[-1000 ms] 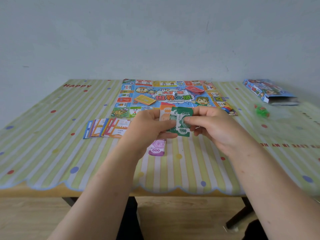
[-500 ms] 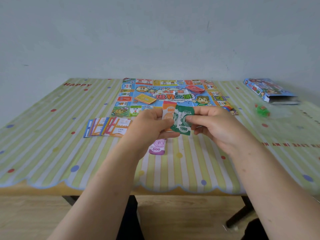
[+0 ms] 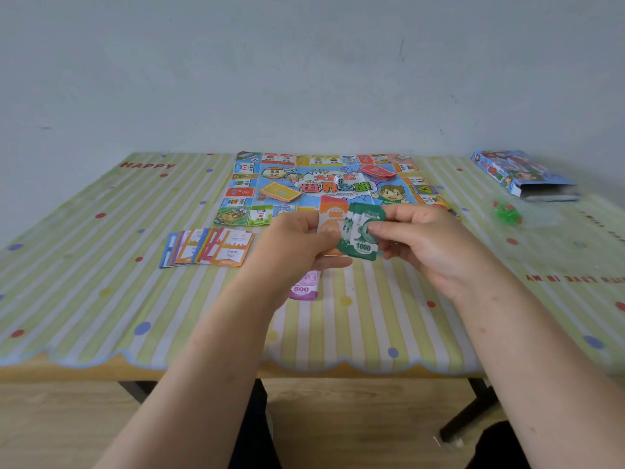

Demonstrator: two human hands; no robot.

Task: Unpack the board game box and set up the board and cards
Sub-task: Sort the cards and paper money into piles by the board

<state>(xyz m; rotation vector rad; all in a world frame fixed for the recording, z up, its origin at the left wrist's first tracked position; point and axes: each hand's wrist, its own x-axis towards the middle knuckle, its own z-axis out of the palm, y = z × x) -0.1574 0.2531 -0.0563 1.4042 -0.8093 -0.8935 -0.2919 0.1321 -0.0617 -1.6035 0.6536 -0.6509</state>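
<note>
Gripping play money in both hands, the person held the notes up over the near half of the table (image 3: 101, 299) as I watched through the head camera. The left hand (image 3: 304, 238) clasped a small sheaf of orange notes (image 3: 333, 216), its thumb laid across their face. The right hand (image 3: 429, 245) pinched green notes (image 3: 363, 238) marked 1000 between thumb and forefinger. The green notes overlapped the right edge of the orange ones.

Below the left hand, a purple note (image 3: 302, 286) marked 500 lay flat on the striped, dotted cloth. The board (image 3: 324, 187) was spread open at the far middle of the table, close to the wall. On it sat a yellow card stack (image 3: 280, 192) to the left, a red card stack (image 3: 377, 171) to the right and a white die (image 3: 339, 180) between them. A fan of cards (image 3: 209, 247) lay face up on the cloth just in front of the board's near left corner.

The game box (image 3: 521, 172) lay at the far right of the table with its open end towards me. Near it were small green pieces (image 3: 505, 214); I could not tell their shape.
</note>
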